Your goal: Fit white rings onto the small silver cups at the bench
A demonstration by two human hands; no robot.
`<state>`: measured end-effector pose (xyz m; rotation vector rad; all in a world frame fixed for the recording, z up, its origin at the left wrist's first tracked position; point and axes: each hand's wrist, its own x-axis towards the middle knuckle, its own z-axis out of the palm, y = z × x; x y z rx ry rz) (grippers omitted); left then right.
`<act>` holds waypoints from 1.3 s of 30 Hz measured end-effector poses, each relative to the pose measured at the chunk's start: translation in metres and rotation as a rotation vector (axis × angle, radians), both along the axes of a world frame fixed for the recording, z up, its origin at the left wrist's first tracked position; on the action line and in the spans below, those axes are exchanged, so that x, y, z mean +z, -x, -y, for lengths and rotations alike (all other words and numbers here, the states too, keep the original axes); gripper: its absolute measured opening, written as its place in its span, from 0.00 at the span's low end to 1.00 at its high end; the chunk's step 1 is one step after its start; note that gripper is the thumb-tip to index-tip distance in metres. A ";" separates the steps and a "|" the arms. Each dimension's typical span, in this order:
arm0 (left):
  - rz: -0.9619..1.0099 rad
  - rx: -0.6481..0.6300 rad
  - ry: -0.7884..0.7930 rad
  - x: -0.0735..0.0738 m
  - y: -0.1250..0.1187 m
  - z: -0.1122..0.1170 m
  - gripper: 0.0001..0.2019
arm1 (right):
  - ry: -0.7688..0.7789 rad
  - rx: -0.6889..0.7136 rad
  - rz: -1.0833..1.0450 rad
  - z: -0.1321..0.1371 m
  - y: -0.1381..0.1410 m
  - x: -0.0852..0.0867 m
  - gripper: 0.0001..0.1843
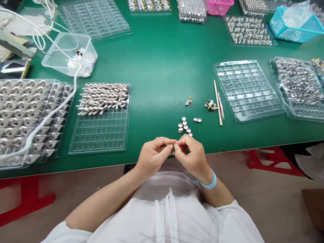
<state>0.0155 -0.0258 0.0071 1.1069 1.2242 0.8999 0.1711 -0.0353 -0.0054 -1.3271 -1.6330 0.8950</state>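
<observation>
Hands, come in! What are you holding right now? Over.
Left hand and right hand both pinch one small part. Silver caps loose just beyond. Nothing blocks them.

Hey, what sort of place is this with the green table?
Probably a small-parts assembly workshop: clear trays of identical grey parts line the green bench, loose metal caps lie nearby, and the left hand and right hand pinch a tiny piece.

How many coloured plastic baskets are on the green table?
2. A pink basket at the far edge, right of centre; a blue basket toward the far right corner. More may lie outside the frame.
</observation>
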 end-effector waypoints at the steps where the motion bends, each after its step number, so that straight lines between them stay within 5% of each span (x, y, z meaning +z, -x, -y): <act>1: 0.050 0.010 0.052 0.001 0.000 -0.002 0.08 | -0.012 0.002 -0.007 0.001 -0.001 0.001 0.05; 3: 0.132 0.041 0.112 0.003 0.001 -0.004 0.09 | -0.045 0.004 -0.003 0.003 -0.002 0.003 0.03; 6: 0.195 0.078 0.141 0.002 0.002 -0.006 0.09 | -0.130 0.003 0.043 0.009 -0.001 0.001 0.16; 16: 0.208 0.104 0.170 0.002 -0.004 -0.004 0.09 | -0.330 -0.051 0.110 0.018 0.001 -0.015 0.13; 24: 0.169 0.082 0.179 0.002 -0.004 -0.005 0.11 | -0.219 -0.088 0.023 0.016 -0.001 -0.009 0.11; 33: 0.107 -0.018 0.149 0.002 -0.004 -0.006 0.09 | 0.007 0.114 -0.210 0.012 -0.016 -0.005 0.09; 39: 0.102 -0.042 0.112 -0.003 -0.003 -0.005 0.07 | 0.106 0.071 -0.205 0.012 -0.014 -0.002 0.07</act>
